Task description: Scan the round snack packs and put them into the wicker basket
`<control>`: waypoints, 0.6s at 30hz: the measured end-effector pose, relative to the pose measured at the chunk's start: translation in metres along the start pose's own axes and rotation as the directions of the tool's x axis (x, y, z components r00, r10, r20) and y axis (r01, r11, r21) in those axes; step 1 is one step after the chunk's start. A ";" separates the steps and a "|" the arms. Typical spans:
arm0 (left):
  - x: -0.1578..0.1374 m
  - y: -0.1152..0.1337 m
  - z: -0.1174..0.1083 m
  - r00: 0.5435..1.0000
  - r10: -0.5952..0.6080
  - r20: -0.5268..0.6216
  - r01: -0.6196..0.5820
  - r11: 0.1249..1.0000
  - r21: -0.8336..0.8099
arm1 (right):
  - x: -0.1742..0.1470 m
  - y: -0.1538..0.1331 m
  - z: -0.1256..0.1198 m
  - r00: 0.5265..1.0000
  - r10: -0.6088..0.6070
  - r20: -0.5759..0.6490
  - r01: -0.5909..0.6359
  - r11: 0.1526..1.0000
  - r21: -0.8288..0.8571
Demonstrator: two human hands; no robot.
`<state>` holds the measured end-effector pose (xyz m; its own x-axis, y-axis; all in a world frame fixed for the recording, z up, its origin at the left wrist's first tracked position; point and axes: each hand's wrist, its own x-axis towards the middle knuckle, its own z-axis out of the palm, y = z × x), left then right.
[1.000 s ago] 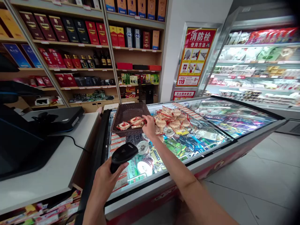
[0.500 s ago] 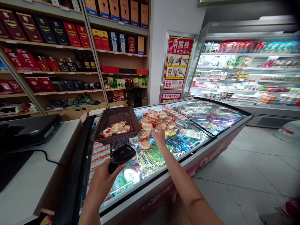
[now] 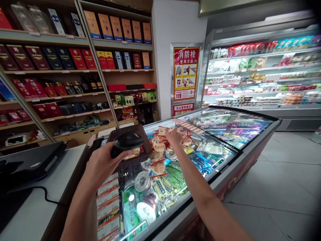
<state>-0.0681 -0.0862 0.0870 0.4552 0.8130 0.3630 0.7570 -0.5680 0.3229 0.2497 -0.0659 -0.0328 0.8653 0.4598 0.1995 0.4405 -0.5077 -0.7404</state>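
1. Head view, left: gripping a black scanner (image 3: pixel 127 140) in the left hand (image 3: pixel 101 164), closed round the handle with thumb on the near side. Held up in front of a brown woven basket (image 3: pixel 147 142), covering much of its inside.
2. Head view, centre: reaching with the right hand (image 3: pixel 175 135) into a loose heap of wrapped flat packets (image 3: pixel 158 146), piled on the glass top of a chest freezer (image 3: pixel 233 184), just right of the basket. Fingers bent down at the upper part of the heap. Can't tell whether pinching a packet or only touching: fingertips small and partly hidden.
3. Head view, basket: at least one packet inside, glimpsed below the scanner. Can't count the rest.
4. Head view, risks: could knock packets loose from the heap, given the overlap and slick-looking wrappers on smooth glass. Could pick up two at once where edges cross. Could bump basket rim with the scanner, being held so close over it. Could misread a code if a wrapper creases or throws back glare from the lit freezer.
5. Head view, also watch: could mix heap and basket contents, with both so near each other and packets looking alike.
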 end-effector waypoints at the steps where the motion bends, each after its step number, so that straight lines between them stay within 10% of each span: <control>1: 0.008 -0.002 -0.002 1.000 0.009 -0.010 -0.009 1.000 0.002 | 0.003 -0.002 0.001 1.000 -0.010 -0.014 0.009 0.999 -0.037; 10: 0.069 -0.052 0.022 0.999 0.005 -0.044 -0.007 0.998 -0.060 | 0.044 0.001 0.014 0.991 -0.098 0.086 0.111 0.980 -0.163; 18: 0.085 -0.073 0.043 0.999 -0.048 0.021 0.049 0.999 -0.007 | 0.050 -0.006 0.002 0.925 -0.263 0.275 0.111 0.878 0.466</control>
<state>-0.0646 0.0303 0.0568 0.4278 0.8421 0.3284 0.7748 -0.5287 0.3465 0.2903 -0.0387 -0.0198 0.6188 0.7591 0.2022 0.3711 -0.0557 -0.9269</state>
